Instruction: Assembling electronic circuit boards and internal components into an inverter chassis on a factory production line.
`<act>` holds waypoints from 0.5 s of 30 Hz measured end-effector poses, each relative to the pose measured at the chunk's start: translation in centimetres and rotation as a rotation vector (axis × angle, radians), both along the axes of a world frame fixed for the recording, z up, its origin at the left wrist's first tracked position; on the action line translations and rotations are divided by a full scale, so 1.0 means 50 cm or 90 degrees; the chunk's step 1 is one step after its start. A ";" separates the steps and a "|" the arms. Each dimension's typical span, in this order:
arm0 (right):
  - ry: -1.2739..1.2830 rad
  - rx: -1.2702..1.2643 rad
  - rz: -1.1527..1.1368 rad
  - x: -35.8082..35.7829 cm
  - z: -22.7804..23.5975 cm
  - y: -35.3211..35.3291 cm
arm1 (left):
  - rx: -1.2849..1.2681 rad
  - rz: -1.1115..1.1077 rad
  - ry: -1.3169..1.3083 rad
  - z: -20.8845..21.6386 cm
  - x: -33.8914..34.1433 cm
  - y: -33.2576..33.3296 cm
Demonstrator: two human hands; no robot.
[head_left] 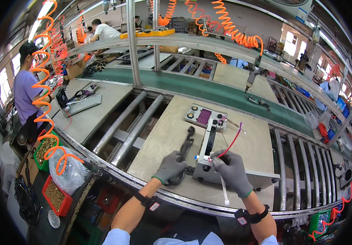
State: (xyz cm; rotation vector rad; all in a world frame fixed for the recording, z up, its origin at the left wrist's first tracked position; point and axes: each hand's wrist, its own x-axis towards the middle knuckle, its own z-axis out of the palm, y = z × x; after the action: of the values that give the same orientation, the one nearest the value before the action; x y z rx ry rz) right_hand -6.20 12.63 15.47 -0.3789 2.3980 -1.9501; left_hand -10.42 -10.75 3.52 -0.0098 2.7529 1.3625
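Note:
My left hand (171, 166), in a grey glove, is closed around a folded black power cord (187, 145) whose plug end points away from me. Just right of it stands an open grey metal housing (241, 174) with an upright side frame. My right hand (233, 171), also gloved, pinches wires at the housing's near left corner. A red wire (236, 141) rises from those fingers, and a white lead (224, 190) with a small connector hangs below them. Behind the housing lies a panel (204, 115) with round black-and-brass fittings and a purple grid. The fingertips partly hide what they grip.
A wooden board (159, 141) under the work rests on a roller conveyor (137, 130). A power screwdriver (251, 77) hangs from an orange coiled hose beyond. At lower left stand a green bin (45, 153) and a red bin (55, 195) of small parts. A co-worker (26, 87) stands far left.

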 end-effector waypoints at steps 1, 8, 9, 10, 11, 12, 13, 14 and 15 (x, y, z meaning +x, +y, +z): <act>-0.022 -0.005 0.027 -0.010 0.007 0.000 | 0.029 0.054 0.033 -0.007 0.003 -0.006; -0.092 0.019 0.192 -0.119 0.023 -0.073 | -0.049 0.104 0.156 -0.021 0.018 -0.017; -0.088 0.008 0.188 -0.130 0.020 -0.075 | -0.100 0.159 0.207 -0.017 0.032 -0.014; -0.102 -0.028 0.167 -0.140 0.015 -0.078 | -0.147 0.163 0.237 -0.011 0.053 -0.016; -0.139 -0.049 0.129 -0.145 0.009 -0.077 | -0.149 0.154 0.283 -0.007 0.077 -0.012; -0.118 -0.140 0.145 -0.143 0.001 -0.064 | -0.207 0.116 0.299 -0.005 0.106 -0.010; -0.119 -0.144 0.159 -0.138 -0.006 -0.050 | -0.264 0.082 0.314 -0.004 0.128 -0.008; -0.072 -0.134 0.128 -0.128 -0.013 -0.034 | -0.342 0.054 0.334 -0.004 0.145 -0.006; -0.015 -0.130 0.104 -0.116 -0.022 -0.022 | -0.345 0.061 0.327 -0.005 0.152 -0.007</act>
State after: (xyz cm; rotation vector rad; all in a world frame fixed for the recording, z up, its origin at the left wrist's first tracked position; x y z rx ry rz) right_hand -12.01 11.52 14.35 -0.5359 2.0856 -2.1147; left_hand -2.83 -11.08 3.25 0.2086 3.5063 0.6485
